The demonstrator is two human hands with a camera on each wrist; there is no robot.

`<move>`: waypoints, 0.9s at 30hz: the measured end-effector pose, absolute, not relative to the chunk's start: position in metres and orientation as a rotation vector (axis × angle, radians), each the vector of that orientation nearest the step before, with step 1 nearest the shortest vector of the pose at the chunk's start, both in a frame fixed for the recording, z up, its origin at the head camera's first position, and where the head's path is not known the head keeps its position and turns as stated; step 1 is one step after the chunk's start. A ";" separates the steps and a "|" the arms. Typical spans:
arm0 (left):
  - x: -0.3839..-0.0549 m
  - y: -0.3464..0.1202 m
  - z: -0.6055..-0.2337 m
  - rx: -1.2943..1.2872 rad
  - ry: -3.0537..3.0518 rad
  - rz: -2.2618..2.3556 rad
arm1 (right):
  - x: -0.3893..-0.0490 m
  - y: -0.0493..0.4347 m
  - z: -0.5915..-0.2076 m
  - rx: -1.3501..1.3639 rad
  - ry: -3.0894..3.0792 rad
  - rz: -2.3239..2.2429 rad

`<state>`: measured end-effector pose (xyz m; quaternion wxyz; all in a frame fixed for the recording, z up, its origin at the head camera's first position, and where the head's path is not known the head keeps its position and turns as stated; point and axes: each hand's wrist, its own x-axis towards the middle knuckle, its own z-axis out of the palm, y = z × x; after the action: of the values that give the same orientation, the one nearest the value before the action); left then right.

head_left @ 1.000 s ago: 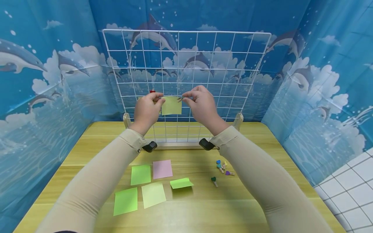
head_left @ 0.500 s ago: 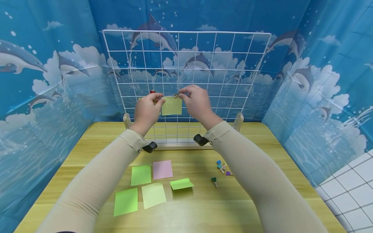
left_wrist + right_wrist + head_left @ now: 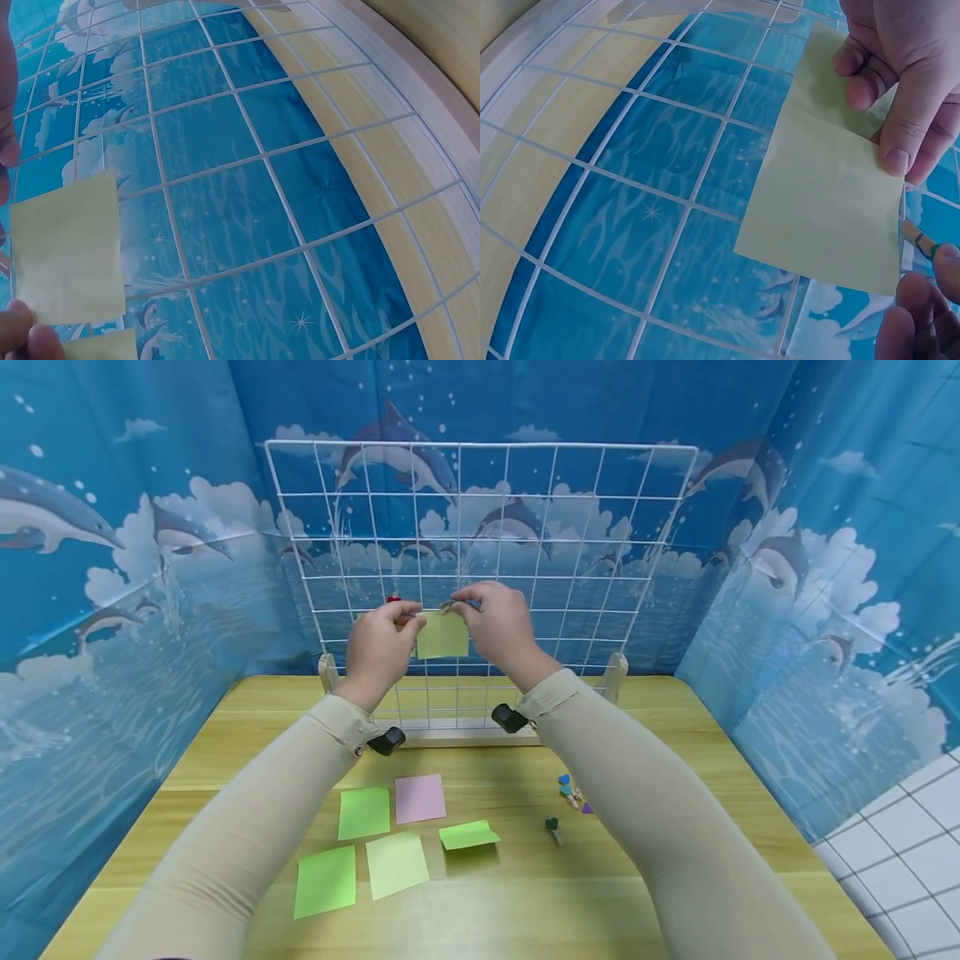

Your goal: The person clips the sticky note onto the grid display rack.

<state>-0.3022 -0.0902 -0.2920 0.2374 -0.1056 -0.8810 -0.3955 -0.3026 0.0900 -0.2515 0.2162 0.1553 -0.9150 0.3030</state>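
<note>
A yellow sticky note point(image 3: 444, 637) lies against the white wire grid point(image 3: 480, 444), its upper left corner pinched by my left hand point(image 3: 378, 643). Between thumb and fingers, my right hand point(image 3: 501, 622) holds a small wooden clothespin point(image 3: 917, 237) with a bit of green on it. The clothespin's tip is right at the note's top edge in the right wrist view. Another yellow note point(image 3: 817, 90) hangs on the grid to the left, mostly hidden behind my left hand. A red clip point(image 3: 393, 599) shows just above that hand.
On the wooden table lie a pink note point(image 3: 420, 798), a pale yellow note point(image 3: 397, 865) and several green notes point(image 3: 364, 814), one bent up point(image 3: 468, 835). A green heart clothespin point(image 3: 552, 829) lies near several more clothespins point(image 3: 566, 789), partly behind my right sleeve.
My right hand has moved left with the clothespin, from the note's upper right corner to about the middle of its top edge. My left hand has stayed in place.
</note>
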 end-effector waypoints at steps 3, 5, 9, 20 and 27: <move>-0.302 -0.090 -0.292 -0.293 -2.411 -1.092 | -0.304 0.089 -0.251 0.425 -2.542 0.816; -0.301 -0.090 -0.292 -0.291 -2.409 -1.096 | -0.304 0.088 -0.251 0.423 -2.549 0.795; -0.300 -0.089 -0.291 -0.286 -2.410 -1.090 | -0.304 0.086 -0.249 0.416 -2.565 0.757; -0.301 -0.090 -0.292 -0.282 -2.410 -1.094 | -0.307 0.085 -0.247 0.460 -2.587 0.676; -0.302 -0.090 -0.293 -0.282 -2.417 -1.096 | -0.306 0.084 -0.247 0.460 -2.611 0.663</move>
<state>-0.3016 -0.0898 -0.2927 0.2344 -0.1026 -0.8804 -0.3992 -0.3059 0.0839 -0.2467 0.2029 0.1648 -0.9355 0.2376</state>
